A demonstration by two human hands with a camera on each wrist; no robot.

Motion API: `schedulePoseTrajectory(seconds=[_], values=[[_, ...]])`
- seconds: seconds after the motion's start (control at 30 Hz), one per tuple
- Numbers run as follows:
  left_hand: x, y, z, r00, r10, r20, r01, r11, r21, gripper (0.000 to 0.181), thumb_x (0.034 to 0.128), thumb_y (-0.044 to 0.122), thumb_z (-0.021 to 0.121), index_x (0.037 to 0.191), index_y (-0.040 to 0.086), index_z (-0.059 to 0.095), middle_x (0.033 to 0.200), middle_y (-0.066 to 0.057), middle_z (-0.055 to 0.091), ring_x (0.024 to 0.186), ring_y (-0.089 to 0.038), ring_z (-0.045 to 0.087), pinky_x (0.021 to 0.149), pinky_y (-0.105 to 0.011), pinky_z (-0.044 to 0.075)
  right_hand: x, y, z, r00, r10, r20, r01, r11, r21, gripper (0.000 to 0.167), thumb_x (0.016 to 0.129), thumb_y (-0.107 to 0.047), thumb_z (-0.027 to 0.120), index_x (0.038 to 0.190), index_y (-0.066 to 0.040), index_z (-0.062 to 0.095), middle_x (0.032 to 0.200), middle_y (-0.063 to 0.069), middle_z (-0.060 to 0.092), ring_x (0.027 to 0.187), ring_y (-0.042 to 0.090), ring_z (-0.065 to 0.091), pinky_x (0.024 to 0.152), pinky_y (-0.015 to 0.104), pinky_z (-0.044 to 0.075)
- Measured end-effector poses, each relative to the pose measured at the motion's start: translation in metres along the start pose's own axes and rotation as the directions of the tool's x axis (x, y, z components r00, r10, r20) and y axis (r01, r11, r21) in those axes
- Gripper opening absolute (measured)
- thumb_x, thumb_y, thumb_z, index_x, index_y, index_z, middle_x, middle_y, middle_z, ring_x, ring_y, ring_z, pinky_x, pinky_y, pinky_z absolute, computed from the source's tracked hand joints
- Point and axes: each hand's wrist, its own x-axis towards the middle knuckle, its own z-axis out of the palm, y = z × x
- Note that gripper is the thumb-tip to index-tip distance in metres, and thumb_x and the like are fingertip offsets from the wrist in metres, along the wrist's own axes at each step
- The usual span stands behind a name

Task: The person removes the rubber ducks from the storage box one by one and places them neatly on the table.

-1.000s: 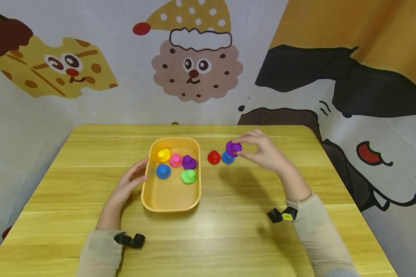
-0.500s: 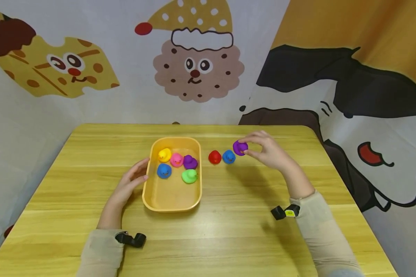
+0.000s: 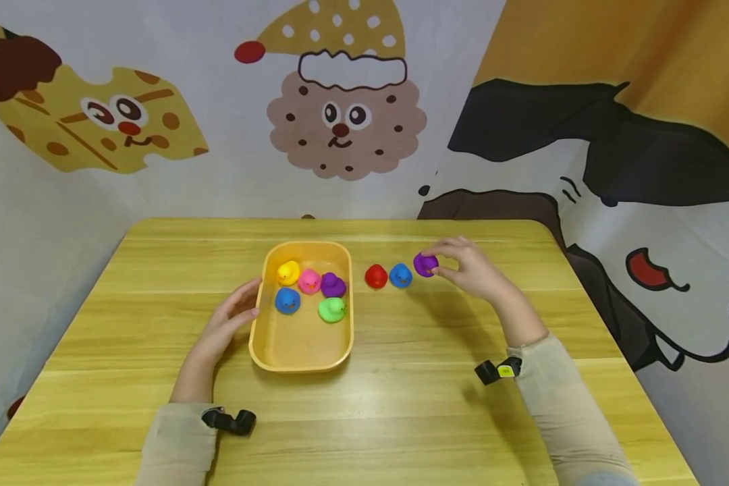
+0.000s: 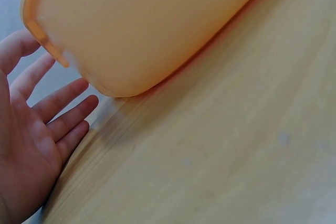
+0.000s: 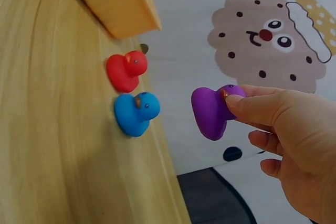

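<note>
Between thumb and fingers my right hand (image 3: pixel 470 270) pinches a purple duck (image 3: pixel 426 264), seen also in the right wrist view as a purple duck (image 5: pixel 209 113) held by its head. Just left of it a blue duck (image 3: pixel 401 275) and a red duck (image 3: pixel 376 276) stand on the table. My left hand (image 3: pixel 226 322) touches the left wall of a yellow-orange bin (image 3: pixel 300 351), its fingers spread and relaxed at the bin in the left wrist view. In the bin lie yellow (image 3: pixel 288 273), pink (image 3: pixel 309 281), purple (image 3: pixel 332 285), blue (image 3: pixel 287 300) and green (image 3: pixel 331 310) ducks.
The wooden table (image 3: pixel 364 418) extends around the bin, its far edge close behind the ducks. A cartoon-printed cloth (image 3: pixel 206 189) hangs behind and beside the table.
My right hand has moved right with the purple duck, from over the blue duck to beside it, then slightly lower. The left hand and bin have stayed in place.
</note>
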Motion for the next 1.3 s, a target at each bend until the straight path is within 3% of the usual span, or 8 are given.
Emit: schedulePoseTrajectory(seconds=[0.1, 0.27, 0.57, 1.3], values=[[0.0, 0.0, 0.001, 1.0, -0.003, 0.001, 0.003, 1.0, 0.001, 0.055, 0.0976, 0.008, 0.053, 0.149, 0.007, 0.034, 0.147, -0.023, 0.036, 0.13, -0.028, 0.039, 0.097, -0.019, 0.037, -0.001, 0.005, 0.003, 1.0, 0.015, 0.011, -0.015, 1.0, -0.009, 0.032, 0.084, 0.001, 0.07, 0.116, -0.003, 0.067, 0.12, 0.017, 0.061, 0.117, 0.038, 0.048, 0.112, 0.052, 0.012], [0.0, -0.001, 0.001, 1.0, -0.003, 0.0, 0.003, 1.0, 0.003, 0.055, 0.0977, 0.009, 0.054, 0.149, 0.007, 0.034, 0.147, -0.022, 0.036, 0.129, -0.024, 0.04, 0.097, -0.018, 0.037, -0.001, 0.013, 0.007, 0.999, 0.043, 0.024, -0.042, 0.999, -0.023, 0.031, 0.084, 0.0, 0.071, 0.115, -0.002, 0.067, 0.119, 0.017, 0.062, 0.118, 0.038, 0.047, 0.111, 0.054, 0.013], [0.0, -0.001, 0.001, 1.0, -0.013, -0.005, 0.013, 1.0, 0.01, 0.055, 0.0976, 0.01, 0.054, 0.149, 0.008, 0.035, 0.147, -0.022, 0.036, 0.128, -0.021, 0.04, 0.096, -0.018, 0.037, -0.001, 0.023, 0.015, 0.998, 0.054, 0.045, -0.054, 0.999, -0.007, 0.032, 0.083, 0.003, 0.07, 0.115, 0.0, 0.067, 0.121, 0.02, 0.059, 0.115, 0.037, 0.048, 0.098, 0.054, 0.036], [0.0, -0.001, 0.0, 1.0, 0.002, 0.0, -0.002, 1.0, -0.001, 0.054, 0.0979, 0.007, 0.053, 0.148, 0.005, 0.034, 0.146, -0.024, 0.036, 0.125, -0.012, 0.042, 0.096, -0.018, 0.037, 0.001, 0.048, 0.031, 0.992, 0.071, 0.105, -0.075, 0.996, 0.037, 0.031, 0.084, 0.004, 0.069, 0.115, -0.002, 0.068, 0.115, 0.016, 0.062, 0.113, 0.035, 0.051, 0.097, 0.051, 0.038]])
